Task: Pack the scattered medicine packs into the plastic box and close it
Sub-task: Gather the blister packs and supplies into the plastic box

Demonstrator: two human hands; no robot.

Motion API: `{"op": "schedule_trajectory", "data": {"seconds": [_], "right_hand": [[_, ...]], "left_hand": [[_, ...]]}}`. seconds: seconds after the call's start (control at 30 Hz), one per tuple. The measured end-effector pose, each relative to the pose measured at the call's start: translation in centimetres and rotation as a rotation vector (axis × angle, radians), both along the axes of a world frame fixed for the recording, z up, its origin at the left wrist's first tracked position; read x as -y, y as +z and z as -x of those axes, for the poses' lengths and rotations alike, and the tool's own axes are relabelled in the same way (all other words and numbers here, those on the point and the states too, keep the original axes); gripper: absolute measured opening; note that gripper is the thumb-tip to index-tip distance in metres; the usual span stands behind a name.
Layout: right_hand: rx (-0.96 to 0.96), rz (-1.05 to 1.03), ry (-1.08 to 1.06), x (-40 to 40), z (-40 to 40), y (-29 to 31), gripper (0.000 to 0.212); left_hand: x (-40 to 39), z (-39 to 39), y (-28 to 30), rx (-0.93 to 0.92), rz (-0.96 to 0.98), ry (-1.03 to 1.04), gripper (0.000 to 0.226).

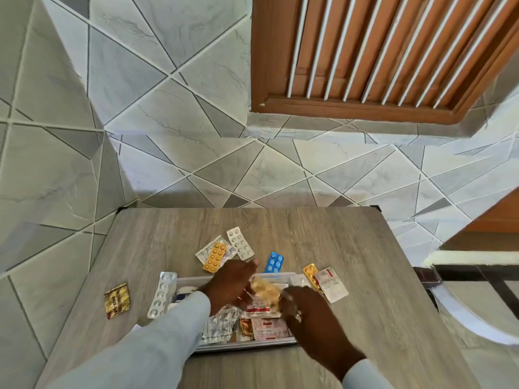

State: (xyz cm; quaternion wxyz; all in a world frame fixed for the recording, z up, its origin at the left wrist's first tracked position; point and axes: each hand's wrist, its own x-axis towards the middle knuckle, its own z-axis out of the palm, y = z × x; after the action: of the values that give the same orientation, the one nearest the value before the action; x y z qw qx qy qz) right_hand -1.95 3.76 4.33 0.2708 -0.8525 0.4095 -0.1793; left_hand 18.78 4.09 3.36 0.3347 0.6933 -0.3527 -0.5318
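Note:
A clear plastic box [283, 276] lies open on the wooden table [351, 276], with several medicine packs inside. Both my hands hover over it. My left hand [231, 282] and my right hand [302, 310] both hold a pale yellow pill pack [265, 290] above the box; it is blurred. Loose packs lie around the box: an orange blister [214, 256] on a white strip, a silver blister [240, 242], a blue blister [274, 262], an orange-and-white pair [327, 282] at the right, a long silver blister [163, 294] at the left, and a gold sachet [117, 300] farther left.
The table stands against a grey tiled wall [196, 153], its far edge close to it. A wooden louvred door [379, 51] is behind on the right. A chair with a dark frame [463, 276] sits right of the table.

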Motion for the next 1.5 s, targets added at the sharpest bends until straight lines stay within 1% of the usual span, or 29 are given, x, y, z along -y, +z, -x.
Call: {"op": "schedule_trajectory", "data": {"seconds": [0.03, 0.07, 0.1, 0.13, 0.17, 0.27, 0.37, 0.43, 0.5, 0.53, 0.6, 0.67, 0.73, 0.77, 0.8, 0.9, 0.97, 1.03, 1.1, 1.17, 1.23, 1.33, 1.4, 1.47, 1.5], "right_hand": [[-0.086, 0.132, 0.08, -0.5, -0.1, -0.4, 0.021], [-0.157, 0.212, 0.138, -0.7, -0.2, -0.9, 0.021], [-0.217, 0.242, 0.185, -0.9, -0.4, -1.3, 0.024], [-0.258, 0.262, 0.211, -1.0, -0.5, -1.4, 0.028], [-0.29, 0.292, 0.221, -0.7, -0.4, -1.8, 0.03], [-0.421, 0.336, 0.256, -0.4, 0.1, -2.0, 0.029], [-0.569, 0.326, 0.293, -0.4, 0.2, -2.3, 0.033], [-0.666, 0.317, 0.301, -0.5, -0.1, -2.5, 0.032], [-0.709, 0.289, 0.268, -1.0, -0.8, -2.4, 0.029], [-0.718, 0.276, 0.239, -1.1, -1.1, -2.3, 0.025], [-0.725, 0.194, 0.2, -1.4, -1.6, -1.8, 0.013], [-0.74, 0.115, 0.191, -1.2, -1.8, -2.2, 0.024], [-0.74, 0.042, 0.183, -0.9, -1.8, -2.1, 0.026], [-0.71, 0.0, 0.16, -0.7, -1.6, -2.0, 0.026], [-0.662, -0.037, 0.127, -0.5, -1.3, -2.1, 0.028], [-0.47, -0.149, -0.002, 0.2, 0.0, -2.2, 0.032], [-0.376, -0.173, -0.113, 1.1, 0.6, -2.0, 0.036], [-0.331, -0.172, -0.224, 1.9, 0.5, -1.8, 0.038], [-0.403, -0.138, -0.249, 2.0, -0.4, -1.4, 0.039], [-0.555, -0.053, -0.176, 1.5, -1.8, -1.3, 0.046], [-0.647, -0.022, -0.105, 0.6, -3.1, -1.6, 0.052], [-0.75, -0.079, 0.02, -0.5, -4.3, -2.2, 0.052], [-0.773, -0.115, 0.068, -0.5, -4.4, -2.6, 0.054], [-0.775, -0.145, 0.059, -0.1, -4.0, -2.9, 0.052], [-0.77, -0.156, 0.047, 0.2, -3.9, -3.0, 0.05]], "left_hand": [[-0.3, -0.3, 0.4, -0.119, -0.063, -0.026, 0.032], [-0.5, -0.5, 0.5, -0.112, -0.083, -0.096, 0.025], [-0.9, -0.4, 0.7, -0.062, -0.073, -0.146, 0.022], [-1.1, -0.3, 0.5, 0.017, -0.054, -0.158, 0.024], [-1.2, -0.2, 0.2, 0.086, -0.027, -0.129, 0.025], [-1.4, -0.2, -0.5, 0.277, 0.077, -0.033, 0.018], [-1.6, 0.3, -1.6, 0.395, 0.155, -0.053, 0.025], [-1.4, 1.4, -2.0, 0.425, 0.18, -0.059, 0.028], [-1.1, 2.3, -2.1, 0.456, 0.203, -0.075, 0.027], [-0.9, 2.7, -2.2, 0.493, 0.213, -0.134, 0.028], [-0.5, 3.2, -2.8, 0.64, 0.263, -0.32, 0.032], [-0.8, 3.5, -2.9, 0.859, 0.324, -0.45, 0.031], [-1.4, 3.7, -2.8, 1.016, 0.346, -0.535, 0.03], [-1.6, 3.6, -2.9, 1.036, 0.342, -0.593, 0.033], [-1.8, 3.4, -3.1, 1.018, 0.32, -0.643, 0.038], [-2.1, 2.4, -3.8, 0.966, 0.191, -0.775, 0.058], [-2.0, 2.2, -4.3, 1.0, 0.114, -0.85, 0.069], [-1.9, 2.6, -4.4, 1.056, 0.098, -0.886, 0.071], [-1.9, 3.1, -4.4, 1.117, 0.106, -0.901, 0.071], [-1.9, 3.5, -4.4, 1.156, 0.13, -0.888, 0.07], [-2.0, 3.5, -4.4, 1.153, 0.181, -0.843, 0.067], [-2.0, 3.0, -4.7, 1.075, 0.231, -0.781, 0.071], [-2.1, 2.5, -4.8, 1.01, 0.23, -0.751, 0.072], [-2.2, 2.0, -5.0, 0.957, 0.225, -0.709, 0.065], [-2.2, 1.7, -5.1, 0.943, 0.227, -0.694, 0.057]]}}
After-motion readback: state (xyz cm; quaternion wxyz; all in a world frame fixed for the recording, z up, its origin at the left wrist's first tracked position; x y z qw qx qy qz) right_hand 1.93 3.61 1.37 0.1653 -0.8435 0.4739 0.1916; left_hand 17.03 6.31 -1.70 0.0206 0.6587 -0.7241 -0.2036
